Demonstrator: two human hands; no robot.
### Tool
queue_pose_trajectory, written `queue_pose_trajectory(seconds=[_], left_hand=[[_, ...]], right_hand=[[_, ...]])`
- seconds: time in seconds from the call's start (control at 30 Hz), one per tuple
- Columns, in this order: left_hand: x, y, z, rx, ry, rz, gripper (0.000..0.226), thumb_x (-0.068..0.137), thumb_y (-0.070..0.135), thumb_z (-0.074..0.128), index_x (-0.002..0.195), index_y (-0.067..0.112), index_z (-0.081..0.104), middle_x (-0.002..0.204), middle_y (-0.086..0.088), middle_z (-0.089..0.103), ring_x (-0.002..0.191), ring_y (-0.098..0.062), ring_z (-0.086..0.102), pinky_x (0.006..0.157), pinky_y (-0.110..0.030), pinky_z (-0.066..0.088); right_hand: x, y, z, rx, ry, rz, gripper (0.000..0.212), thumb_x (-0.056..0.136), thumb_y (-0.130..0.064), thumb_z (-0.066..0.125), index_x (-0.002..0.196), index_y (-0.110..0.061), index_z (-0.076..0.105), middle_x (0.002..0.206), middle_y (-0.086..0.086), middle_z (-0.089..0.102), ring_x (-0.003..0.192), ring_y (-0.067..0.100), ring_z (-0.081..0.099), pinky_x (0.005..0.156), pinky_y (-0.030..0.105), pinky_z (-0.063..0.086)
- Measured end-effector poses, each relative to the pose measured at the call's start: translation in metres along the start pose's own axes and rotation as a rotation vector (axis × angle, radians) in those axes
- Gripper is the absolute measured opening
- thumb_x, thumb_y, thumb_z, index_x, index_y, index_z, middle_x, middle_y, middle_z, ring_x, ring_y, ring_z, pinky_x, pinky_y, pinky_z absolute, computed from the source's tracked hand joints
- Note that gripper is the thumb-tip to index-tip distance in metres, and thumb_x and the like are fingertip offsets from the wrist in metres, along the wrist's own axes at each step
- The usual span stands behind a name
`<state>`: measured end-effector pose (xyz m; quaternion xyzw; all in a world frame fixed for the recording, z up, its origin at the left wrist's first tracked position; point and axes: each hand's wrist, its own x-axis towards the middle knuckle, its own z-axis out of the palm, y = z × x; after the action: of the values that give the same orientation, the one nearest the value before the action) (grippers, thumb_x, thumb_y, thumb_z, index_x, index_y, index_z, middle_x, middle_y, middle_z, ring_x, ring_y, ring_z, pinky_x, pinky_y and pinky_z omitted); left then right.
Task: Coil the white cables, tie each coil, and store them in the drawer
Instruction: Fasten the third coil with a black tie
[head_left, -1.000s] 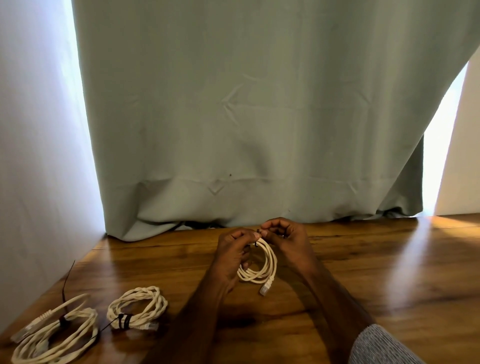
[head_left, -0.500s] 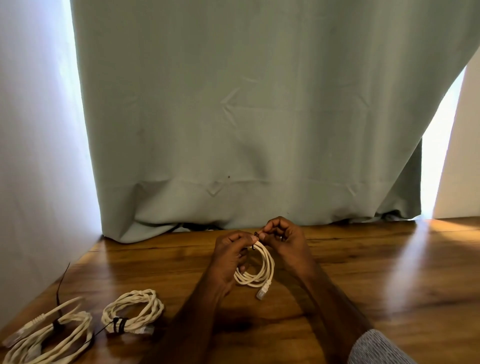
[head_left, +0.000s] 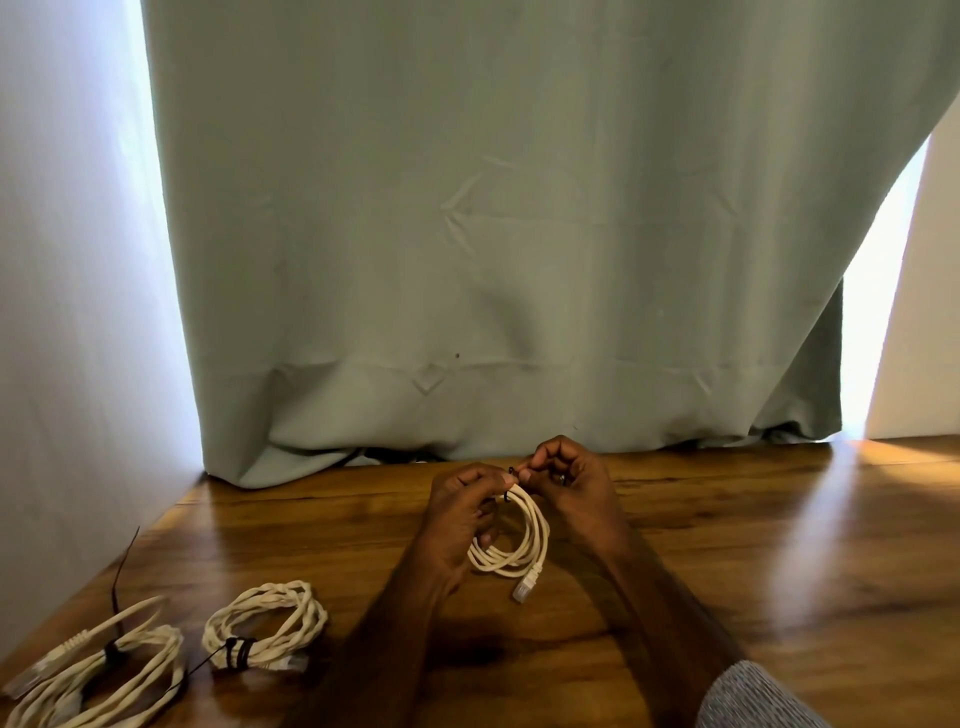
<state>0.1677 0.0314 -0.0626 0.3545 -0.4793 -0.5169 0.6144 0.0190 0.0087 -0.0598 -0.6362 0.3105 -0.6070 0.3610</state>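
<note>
A small white cable coil hangs between my hands above the wooden table, its plug dangling at the bottom. My left hand grips the coil's top left side. My right hand pinches a thin black tie at the top of the coil. Two more white coils lie at the front left: a twisted one bound with a black tie, and a larger one, also bound in black, partly cut off by the frame. No drawer is in view.
A grey-green curtain hangs down to the table's back edge. A white wall closes the left side. Bright light comes through a gap at the right. A grey sleeve shows at the bottom right.
Both hands stay at the top of the coil with small finger movements on the tie. The view has shifted slightly, so the two bound coils sit lower left.
</note>
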Motion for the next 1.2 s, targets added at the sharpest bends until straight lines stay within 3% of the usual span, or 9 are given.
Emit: queue_pose_trajectory(seconds=[0.4, 0.57, 0.7, 0.93, 1.03, 1.13, 1.2], left_hand=[[0.002, -0.004, -0.002, 0.038, 0.002, -0.022, 0.020, 0.087, 0.009, 0.067, 0.071, 0.017, 0.076, 0.065, -0.005, 0.065, 0.050, -0.013, 0.051, 0.045, -0.023, 0.029], [0.006, -0.007, -0.002, 0.098, 0.018, 0.010, 0.017, 0.089, 0.006, 0.067, 0.073, 0.010, 0.073, 0.058, -0.003, 0.058, 0.038, -0.007, 0.041, 0.038, -0.020, 0.026], [0.010, -0.010, -0.004, 0.140, 0.027, 0.024, 0.014, 0.088, 0.009, 0.068, 0.075, 0.010, 0.075, 0.068, -0.013, 0.060, 0.039, -0.008, 0.041, 0.038, -0.020, 0.027], [0.013, -0.016, -0.003, 0.162, 0.026, 0.047, 0.010, 0.087, 0.013, 0.071, 0.082, 0.005, 0.074, 0.070, -0.017, 0.057, 0.040, -0.010, 0.042, 0.038, -0.020, 0.029], [0.012, -0.015, -0.002, 0.102, -0.003, 0.071, 0.011, 0.090, 0.015, 0.068, 0.084, 0.005, 0.070, 0.068, -0.013, 0.057, 0.042, -0.010, 0.044, 0.037, -0.020, 0.029], [0.008, -0.011, 0.002, 0.054, -0.049, 0.050, 0.014, 0.097, 0.018, 0.059, 0.086, 0.010, 0.061, 0.057, 0.003, 0.056, 0.040, -0.006, 0.046, 0.039, -0.019, 0.026], [0.010, -0.013, 0.003, 0.102, -0.031, 0.058, 0.012, 0.097, 0.018, 0.058, 0.087, 0.012, 0.062, 0.060, -0.001, 0.056, 0.041, -0.008, 0.045, 0.041, -0.019, 0.026]], right_hand=[[0.003, 0.003, 0.002, -0.012, -0.021, -0.018, 0.016, 0.086, 0.006, 0.072, 0.088, -0.009, 0.066, 0.089, 0.016, 0.075, 0.085, 0.024, 0.072, 0.079, 0.035, 0.059], [0.002, 0.002, 0.000, -0.098, -0.058, -0.005, 0.013, 0.088, -0.002, 0.073, 0.097, -0.012, 0.077, 0.090, 0.005, 0.078, 0.087, 0.016, 0.073, 0.076, 0.022, 0.056], [0.003, 0.002, 0.000, -0.178, -0.079, -0.043, 0.010, 0.090, -0.006, 0.072, 0.093, -0.013, 0.078, 0.087, 0.000, 0.078, 0.084, 0.014, 0.074, 0.074, 0.021, 0.055], [0.002, 0.012, 0.005, -0.351, 0.082, -0.044, 0.012, 0.098, -0.010, 0.063, 0.089, -0.013, 0.070, 0.075, -0.004, 0.071, 0.066, 0.000, 0.064, 0.061, 0.013, 0.048], [0.004, 0.017, 0.003, -0.345, 0.112, 0.014, 0.014, 0.098, -0.011, 0.062, 0.087, -0.015, 0.069, 0.076, -0.001, 0.071, 0.067, 0.003, 0.065, 0.062, 0.016, 0.049], [0.005, 0.022, 0.003, -0.317, 0.120, 0.080, 0.013, 0.099, -0.015, 0.062, 0.089, -0.014, 0.071, 0.081, 0.001, 0.074, 0.076, 0.016, 0.071, 0.068, 0.029, 0.056], [0.007, 0.021, 0.002, -0.300, 0.120, 0.094, 0.013, 0.099, -0.015, 0.062, 0.091, -0.013, 0.071, 0.081, 0.000, 0.073, 0.076, 0.013, 0.070, 0.068, 0.028, 0.055]])
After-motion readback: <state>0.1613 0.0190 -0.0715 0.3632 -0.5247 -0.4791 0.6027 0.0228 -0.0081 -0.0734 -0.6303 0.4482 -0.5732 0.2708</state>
